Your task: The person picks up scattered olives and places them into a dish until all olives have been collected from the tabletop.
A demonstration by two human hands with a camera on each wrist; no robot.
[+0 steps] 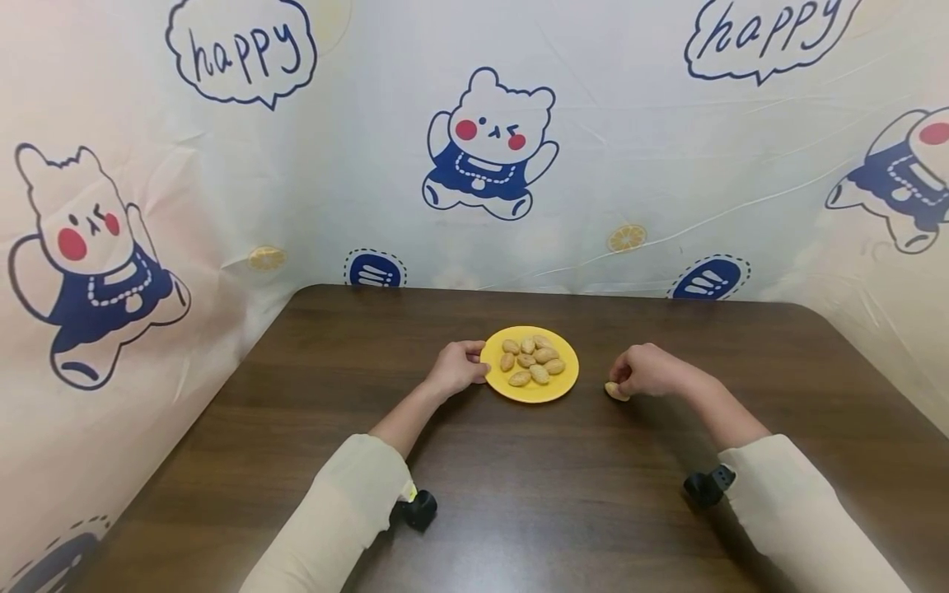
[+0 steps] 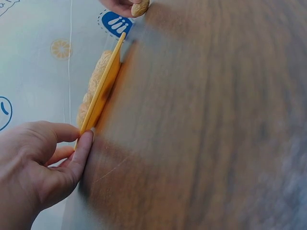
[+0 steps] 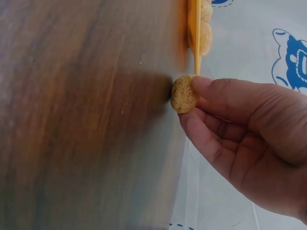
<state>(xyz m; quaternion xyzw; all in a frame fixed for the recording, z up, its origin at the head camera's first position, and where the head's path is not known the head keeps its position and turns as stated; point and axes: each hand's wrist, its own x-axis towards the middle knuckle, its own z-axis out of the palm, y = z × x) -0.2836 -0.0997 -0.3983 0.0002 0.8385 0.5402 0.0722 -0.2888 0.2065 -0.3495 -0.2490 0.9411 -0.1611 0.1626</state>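
A round yellow plate (image 1: 530,399) lies on the table, bearing several oval tan nuts (image 1: 539,375) with rough shells. At its left rim, my left hand (image 1: 455,370) pinches the edge between thumb and fingers; the left wrist view shows the thumb (image 2: 82,152) on the near side of the rim. To the right of the plate, my right hand (image 1: 651,371) holds a single nut (image 3: 184,94) by thumb and fingertips, close over the tabletop. That nut's shell is wrinkled and pale brown.
The dark brown wooden table (image 1: 519,494) reaches back to a printed cloth (image 1: 623,165) with cartoon bears, which hangs behind and at both sides. Small black cameras (image 1: 418,511) are worn at both wrists beside light sleeves (image 1: 801,502).
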